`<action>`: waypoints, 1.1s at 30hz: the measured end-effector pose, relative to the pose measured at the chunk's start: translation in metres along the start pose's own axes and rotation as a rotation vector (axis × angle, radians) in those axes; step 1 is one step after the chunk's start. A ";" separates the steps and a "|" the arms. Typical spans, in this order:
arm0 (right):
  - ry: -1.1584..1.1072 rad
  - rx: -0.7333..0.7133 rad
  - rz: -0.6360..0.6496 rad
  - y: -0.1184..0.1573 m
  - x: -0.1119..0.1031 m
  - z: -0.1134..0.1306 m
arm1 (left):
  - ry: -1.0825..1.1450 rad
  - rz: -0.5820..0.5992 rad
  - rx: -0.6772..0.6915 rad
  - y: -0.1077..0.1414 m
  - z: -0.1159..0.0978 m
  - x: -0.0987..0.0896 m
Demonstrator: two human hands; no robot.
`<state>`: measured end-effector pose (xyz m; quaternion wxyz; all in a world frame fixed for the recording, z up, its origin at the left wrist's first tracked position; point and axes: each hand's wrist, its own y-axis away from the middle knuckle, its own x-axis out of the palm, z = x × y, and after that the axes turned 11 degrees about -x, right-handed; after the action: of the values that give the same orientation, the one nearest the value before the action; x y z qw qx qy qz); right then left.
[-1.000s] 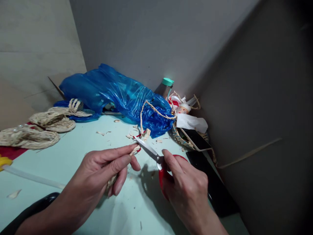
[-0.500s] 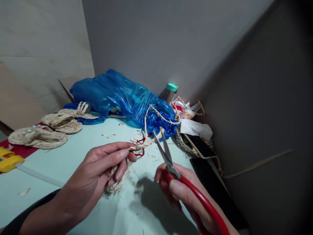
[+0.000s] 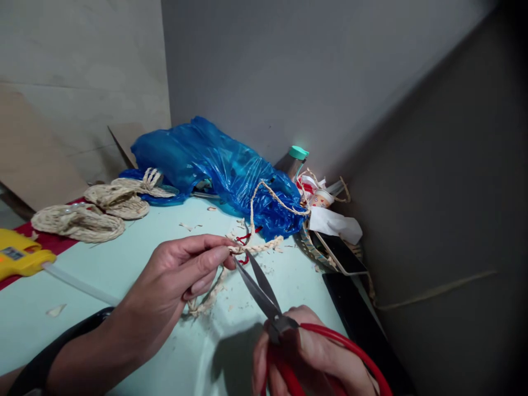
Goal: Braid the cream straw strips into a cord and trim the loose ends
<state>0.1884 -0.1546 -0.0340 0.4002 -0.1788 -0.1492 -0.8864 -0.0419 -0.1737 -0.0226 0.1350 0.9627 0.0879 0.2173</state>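
Note:
My left hand point(image 3: 181, 280) pinches a braided straw cord point(image 3: 262, 246) between thumb and fingers. One end of the cord points right over the table, and another stretch hangs in a loop below the fingers. A bit of red string point(image 3: 246, 237) shows beside the cord near my fingertips. My right hand point(image 3: 317, 352) is wrapped round the red handles of a pair of scissors point(image 3: 277, 324). The scissor blades are parted, their tips close to the cord and the left fingertips.
Blue plastic bag point(image 3: 231, 165) at the back; woven straw slippers point(image 3: 78, 221) at the left, near a yellow glue gun point(image 3: 22, 256). A green-lidded bottle point(image 3: 297, 157), white paper point(image 3: 336, 224), a basket point(image 3: 311, 247) and a phone point(image 3: 342, 252) stand or lie at the right, beside the grey wall.
The scissors have moved left and down, bringing their tips from beyond the cord's end to beside my left fingertips. The view has shifted slightly left.

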 end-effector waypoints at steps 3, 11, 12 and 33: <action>-0.017 0.000 0.019 -0.003 -0.001 -0.001 | -0.006 -0.006 -0.028 0.001 0.002 -0.001; -0.125 -0.001 0.010 -0.002 -0.005 -0.012 | 0.010 0.016 -0.061 0.002 0.003 0.001; -0.133 -0.007 0.032 -0.002 -0.005 -0.012 | 0.011 0.020 -0.062 0.001 0.003 0.001; -0.046 -0.050 0.038 -0.002 -0.002 -0.007 | 0.018 0.051 -0.022 -0.003 0.003 0.000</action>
<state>0.1865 -0.1549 -0.0417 0.4088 -0.2119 -0.1328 -0.8777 -0.0406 -0.1718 -0.0260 0.1390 0.9611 0.0624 0.2302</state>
